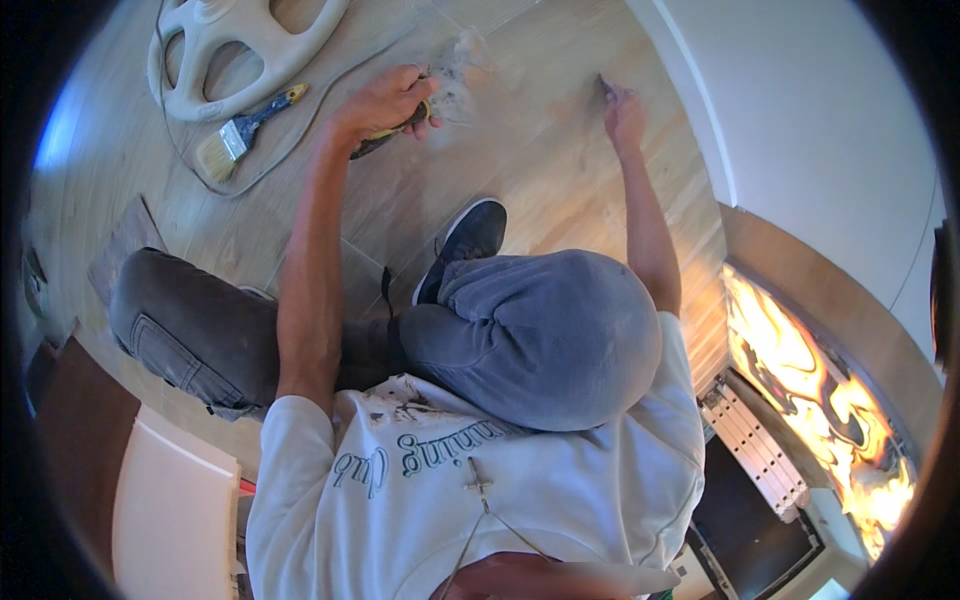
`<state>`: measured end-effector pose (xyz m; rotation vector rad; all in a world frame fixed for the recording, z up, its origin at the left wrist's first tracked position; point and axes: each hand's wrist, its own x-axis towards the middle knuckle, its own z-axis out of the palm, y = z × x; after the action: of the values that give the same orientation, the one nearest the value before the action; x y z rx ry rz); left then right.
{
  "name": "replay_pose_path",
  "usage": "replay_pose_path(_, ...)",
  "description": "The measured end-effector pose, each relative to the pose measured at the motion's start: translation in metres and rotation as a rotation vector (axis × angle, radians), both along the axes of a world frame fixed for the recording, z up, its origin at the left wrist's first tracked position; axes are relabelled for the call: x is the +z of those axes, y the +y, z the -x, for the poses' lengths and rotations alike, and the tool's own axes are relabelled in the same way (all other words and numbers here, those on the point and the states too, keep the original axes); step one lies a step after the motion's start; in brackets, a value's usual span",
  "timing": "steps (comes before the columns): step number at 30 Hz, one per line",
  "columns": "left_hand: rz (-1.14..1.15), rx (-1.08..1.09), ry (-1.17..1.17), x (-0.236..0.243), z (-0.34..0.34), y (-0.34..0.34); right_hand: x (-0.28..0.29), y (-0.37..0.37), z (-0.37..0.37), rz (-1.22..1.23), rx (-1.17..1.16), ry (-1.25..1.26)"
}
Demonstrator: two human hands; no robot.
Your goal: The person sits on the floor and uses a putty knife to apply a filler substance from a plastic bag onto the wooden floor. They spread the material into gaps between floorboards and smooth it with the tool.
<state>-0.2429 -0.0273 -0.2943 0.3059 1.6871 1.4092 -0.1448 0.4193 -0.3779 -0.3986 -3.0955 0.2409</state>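
My left hand [400, 100] is closed round a black-and-yellow tool [375, 143] just above the wood-look floor. Most of that tool is hidden by my fingers, so its kind does not show. Beside these fingers lies a whitish, smeared patch [463, 78], dust or crumpled film; I cannot tell which. Farther right, my right hand [624, 118] reaches down to the floor with its fingers closed on a small, thin dark piece [606, 86]. A flat paintbrush [233, 140] with pale bristles and a dark, yellow-tipped handle rests left of my left hand.
A grey cable [310, 130] curves around the brush. At the far left stands a white base with cut-outs [213, 98]. My bent knee [560, 330] and dark shoe [470, 240] are between my arms. A white wall [800, 100] and a bright swirling panel [810, 400] border the right.
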Motion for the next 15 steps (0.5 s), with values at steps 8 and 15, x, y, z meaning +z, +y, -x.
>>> replay_pose_path(8,0.003,-0.022,-0.006,-0.009,-0.002,-0.002,0.005,-0.129,-0.09,0.025,0.203,-0.046)
replay_pose_path(15,-0.008,-0.018,0.029,-0.003,0.0,-0.011,0.019,-0.122,-0.083,0.239,0.119,0.078)
